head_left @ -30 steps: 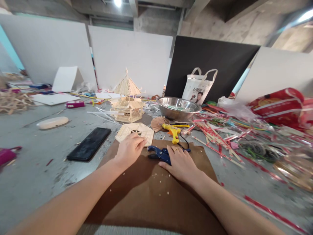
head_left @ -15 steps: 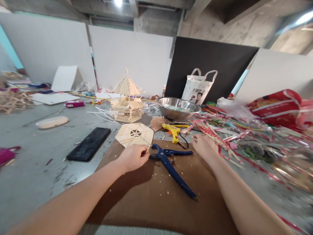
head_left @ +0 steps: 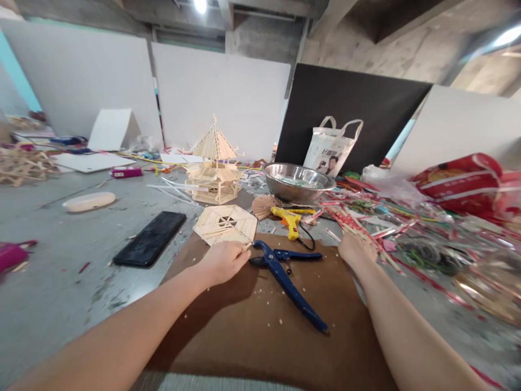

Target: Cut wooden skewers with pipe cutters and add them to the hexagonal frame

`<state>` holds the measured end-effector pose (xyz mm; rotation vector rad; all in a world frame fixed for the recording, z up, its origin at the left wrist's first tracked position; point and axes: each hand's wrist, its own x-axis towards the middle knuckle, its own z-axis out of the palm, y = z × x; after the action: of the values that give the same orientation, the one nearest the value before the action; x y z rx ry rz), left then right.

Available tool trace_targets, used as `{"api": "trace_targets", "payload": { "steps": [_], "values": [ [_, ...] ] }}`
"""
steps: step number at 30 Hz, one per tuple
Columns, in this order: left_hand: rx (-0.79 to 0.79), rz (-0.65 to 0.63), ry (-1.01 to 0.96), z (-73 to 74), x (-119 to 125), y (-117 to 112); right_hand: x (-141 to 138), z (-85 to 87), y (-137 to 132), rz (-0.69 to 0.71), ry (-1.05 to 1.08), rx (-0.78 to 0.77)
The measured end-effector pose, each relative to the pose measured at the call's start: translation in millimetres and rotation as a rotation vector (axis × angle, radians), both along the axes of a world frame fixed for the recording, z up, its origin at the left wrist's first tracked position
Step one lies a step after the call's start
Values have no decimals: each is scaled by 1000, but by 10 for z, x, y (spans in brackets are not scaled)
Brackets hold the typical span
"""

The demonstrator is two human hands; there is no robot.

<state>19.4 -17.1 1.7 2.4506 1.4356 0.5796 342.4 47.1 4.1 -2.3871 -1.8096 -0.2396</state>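
My left hand (head_left: 227, 262) is closed in a pinch at the near edge of a hexagonal panel of pale wooden sticks (head_left: 226, 224). The tip of a short wooden stick (head_left: 247, 246) shows at its fingertips. Beside that hand, a blue cutter with long handles (head_left: 291, 288) lies open on a brown board (head_left: 252, 336). My right hand (head_left: 358, 248) reaches palm down into a heap of red-and-white wrapped sticks (head_left: 356, 224); its fingers are mostly hidden. A loose white stick (head_left: 334, 235) lies just left of it.
Behind the panel stands a stick-built pavilion (head_left: 214, 174). A yellow glue gun (head_left: 290, 220), a fan-shaped piece (head_left: 264, 207) and a steel bowl (head_left: 299, 190) are at the middle back. To the left lie a black phone (head_left: 150, 239) and a white case (head_left: 89, 202). Plastic wrappings (head_left: 439, 252) cover the right.
My right hand has moved right, off the board's far corner and onto the wrapped sticks. The loose white stick has come into view. My left hand stays near the panel, its fingertips slightly turned.
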Motion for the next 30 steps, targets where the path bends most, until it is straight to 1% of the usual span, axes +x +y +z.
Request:
{"api": "trace_targets", "payload": {
  "steps": [2,3,4,5,7,8,10,12,13,14,16,20,22,26,28,30],
  "values": [
    [29,-42,-50,15,8,-7,-45,71,-53,-23,-1,64],
    [50,-62,-83,25,14,-14,-85,112,-82,-12,-1,120],
    [74,-79,-113,35,20,-25,-140,154,-111,-30,32,257],
    [93,-95,-136,46,27,-39,-208,194,-142,41,77,380],
    [114,-117,-149,68,39,-74,-381,262,-215,281,219,560],
    [115,-123,-143,77,45,-94,-481,289,-261,381,322,622],
    [106,-131,-139,90,57,-132,-691,334,-377,513,577,701],
    [100,-135,-161,94,72,-162,-886,374,-517,625,815,653],
    [98,-137,-176,91,81,-175,-968,393,-587,674,902,601],
    [95,-137,-192,87,90,-185,-1037,410,-653,728,988,594],
    [87,-127,-215,73,112,-201,-1132,437,-758,782,1158,555],
    [56,-119,-192,48,162,-228,-1199,432,-825,754,1450,494],
    [49,-95,-153,50,185,-240,-1211,396,-804,727,1546,410],
    [53,2,-127,57,207,-246,-1241,309,-748,651,1738,236],
    [59,-13,-90,44,202,-234,-1253,283,-736,626,1804,197],
    [53,-63,-12,20,190,-216,-1253,270,-728,610,1843,183]
  ]
}}
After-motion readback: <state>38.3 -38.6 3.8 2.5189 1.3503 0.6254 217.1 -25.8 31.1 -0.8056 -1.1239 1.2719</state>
